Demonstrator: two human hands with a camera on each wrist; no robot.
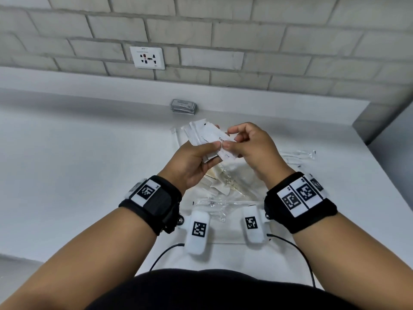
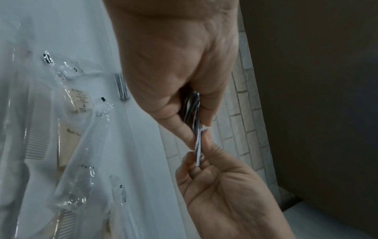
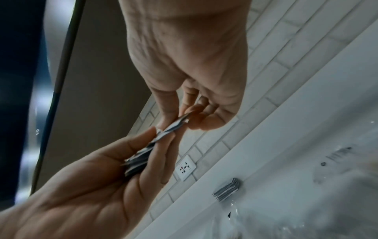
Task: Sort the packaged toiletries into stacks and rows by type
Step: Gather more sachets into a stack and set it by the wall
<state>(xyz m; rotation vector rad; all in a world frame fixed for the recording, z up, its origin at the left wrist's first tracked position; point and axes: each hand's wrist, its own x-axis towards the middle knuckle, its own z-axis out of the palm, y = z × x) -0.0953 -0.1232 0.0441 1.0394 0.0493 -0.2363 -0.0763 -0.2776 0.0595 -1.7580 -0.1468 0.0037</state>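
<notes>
Both hands are up over the table, working one bundle. The left hand (image 1: 196,162) has its thumb pressed over a fan of flat white sachets (image 1: 202,136), fingers curled beneath, so the sachets are clamped across the palm. The right hand (image 1: 250,148) pinches the near end of the top sachet (image 1: 218,139) between thumb and forefinger, right where the left thumb tip sits; the two thumbs almost touch.

Here's the relation that matters: that top sachet runs long-ways from the right hand's pinch up and away to the left, toward the wall, lying across the left hand's bundle. The right hand holds one short end, and the rest of the length lies over the left fingers. From the left wrist view the sachets show edge-on, a thin stack of layers nipped between both sets of fingertips (image 2: 196,142).

My read: the right hand is squaring or sliding this one into the fan, so the pull or push goes along that long axis, and the left thumb must ease just enough to let it slip.

Outward now: below the hands lies a loose heap of clear wrapped packets (image 1: 225,186), combs among them. More clear packets (image 1: 299,154) lie off to the right. Well beyond, against the wall ledge, sits a tidy grey stack (image 1: 183,106), seemingly one type sorted.
</notes>
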